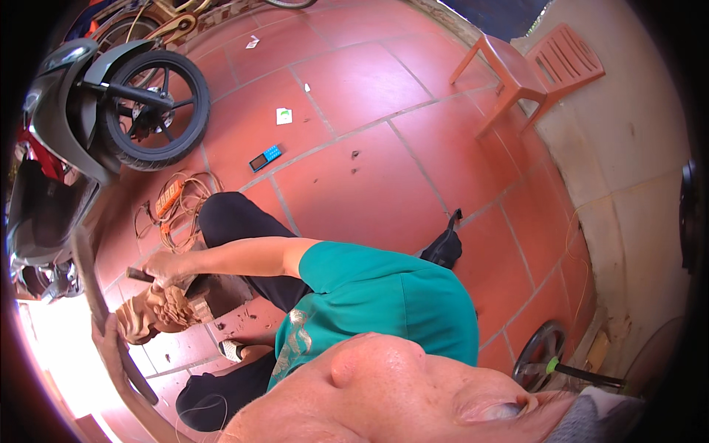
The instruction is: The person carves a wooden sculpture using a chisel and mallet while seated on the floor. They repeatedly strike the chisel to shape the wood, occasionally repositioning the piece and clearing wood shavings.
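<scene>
One hand (164,269) is wrapped tight around a dark-handled chisel (137,275), its tip pressed onto a carved wooden block (166,308) sitting on the red tile floor (369,96), low on the left. The other hand (111,341) grips a long wooden stick (92,292), fingers closed around it, just left of the block. Can't honestly tell which hand is left or right from this odd angle. Farther back: a scooter wheel (153,111), a blue phone (265,157), and an orange plastic chair (535,70) far right.

Chisel (139,275) tip hidden by right hand (166,269); scooter (55,148) cut off at edge.
</scene>
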Demonstrator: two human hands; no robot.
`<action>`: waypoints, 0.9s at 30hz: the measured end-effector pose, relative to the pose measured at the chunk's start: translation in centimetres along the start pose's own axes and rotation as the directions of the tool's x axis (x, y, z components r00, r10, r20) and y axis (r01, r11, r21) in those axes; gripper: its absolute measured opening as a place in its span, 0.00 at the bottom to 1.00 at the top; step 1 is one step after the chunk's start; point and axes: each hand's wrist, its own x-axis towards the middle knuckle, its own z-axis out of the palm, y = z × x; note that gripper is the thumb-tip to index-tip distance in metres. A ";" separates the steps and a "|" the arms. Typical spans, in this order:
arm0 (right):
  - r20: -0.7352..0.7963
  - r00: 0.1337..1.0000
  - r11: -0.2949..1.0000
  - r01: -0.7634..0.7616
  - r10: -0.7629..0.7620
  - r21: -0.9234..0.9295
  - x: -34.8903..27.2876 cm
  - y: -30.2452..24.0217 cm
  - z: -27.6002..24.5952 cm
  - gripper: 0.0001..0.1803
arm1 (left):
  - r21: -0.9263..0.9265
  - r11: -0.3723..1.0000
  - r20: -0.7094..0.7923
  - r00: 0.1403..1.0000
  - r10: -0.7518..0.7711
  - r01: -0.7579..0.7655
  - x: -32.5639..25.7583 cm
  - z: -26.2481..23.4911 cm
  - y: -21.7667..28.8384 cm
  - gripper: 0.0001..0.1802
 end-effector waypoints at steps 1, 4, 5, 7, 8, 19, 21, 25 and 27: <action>0.015 1.000 1.000 -0.024 0.024 -0.008 0.0 0.1 0.1 0.21 | 0.121 0.983 0.048 0.989 -0.143 0.136 -0.2 0.8 0.7 0.24; -0.006 1.000 0.997 0.021 -0.022 -0.072 0.5 0.3 1.6 0.21 | 0.207 0.977 0.134 0.991 0.017 -0.045 1.5 0.4 -5.3 0.25; 0.059 0.997 0.997 0.051 -0.048 -0.054 0.1 -0.7 0.8 0.23 | 0.195 0.981 0.164 0.985 -0.053 0.020 0.4 0.8 -3.9 0.25; 0.043 0.994 0.993 0.103 -0.101 -0.054 -0.1 -0.6 0.5 0.23 | 0.102 0.993 0.189 0.979 -0.078 0.059 0.5 0.8 -1.9 0.25; 0.039 0.991 0.990 0.132 -0.130 -0.054 -0.2 -0.6 0.5 0.24 | 0.073 0.994 0.185 0.978 -0.093 0.081 0.8 0.4 -1.3 0.24; 0.132 0.991 0.998 -0.013 0.022 -0.063 -1.0 -2.0 -1.7 0.22 | 0.113 0.984 0.226 0.960 -0.164 0.141 2.4 0.2 -4.9 0.25; 0.119 0.993 0.999 -0.020 0.025 -0.043 -1.4 -2.4 -1.9 0.22 | 0.091 0.991 0.264 0.957 -0.117 0.096 3.0 0.3 -6.1 0.24; 0.109 0.994 1.000 0.026 -0.024 -0.015 -2.0 -2.7 -2.5 0.21 | -0.051 0.991 0.180 0.977 -0.114 0.126 4.0 0.2 -6.8 0.22; 0.087 0.995 0.999 0.036 -0.037 0.017 -2.3 -3.1 -3.2 0.19 | -0.154 0.979 0.153 0.982 -0.111 0.135 4.8 0.7 -6.9 0.20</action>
